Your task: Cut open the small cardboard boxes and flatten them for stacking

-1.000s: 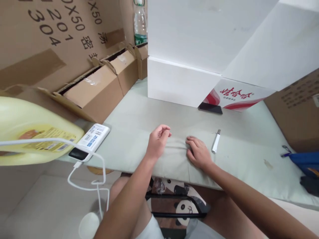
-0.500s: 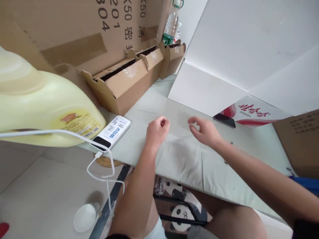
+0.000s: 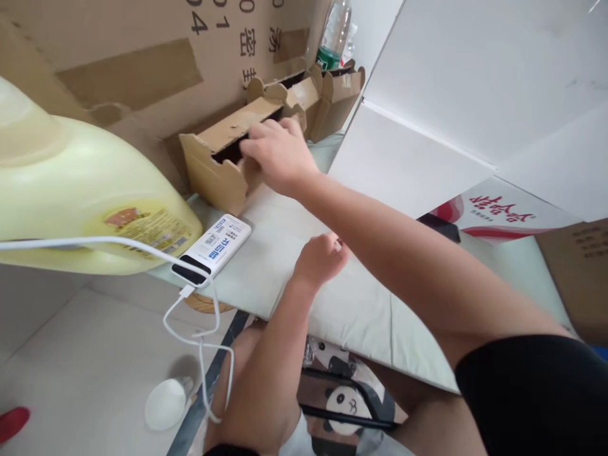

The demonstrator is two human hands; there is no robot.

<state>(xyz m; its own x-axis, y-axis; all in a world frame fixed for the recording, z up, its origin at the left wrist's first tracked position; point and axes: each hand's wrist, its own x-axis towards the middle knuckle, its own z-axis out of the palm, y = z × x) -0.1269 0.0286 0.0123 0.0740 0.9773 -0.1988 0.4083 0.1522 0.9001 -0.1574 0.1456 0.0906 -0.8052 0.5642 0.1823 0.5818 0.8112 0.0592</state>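
Note:
My right hand reaches across to the left, onto the nearest small open cardboard box. Its fingers curl over the box's top edge and front, with fingertips at the dark opening. Whether they hold anything inside is hidden. My left hand rests on the pale green table cover, its fingers curled into a loose fist in which nothing shows. My right forearm crosses above it.
A yellow jug lies at the left beside a white power bank with a white cable. More small cardboard boxes, a big carton, a plastic bottle, white boards and a dark phone ring the table.
My right hand has left the table cover and swung far left onto the nearest small box. My left hand has closed into a loose fist. The view has turned left.

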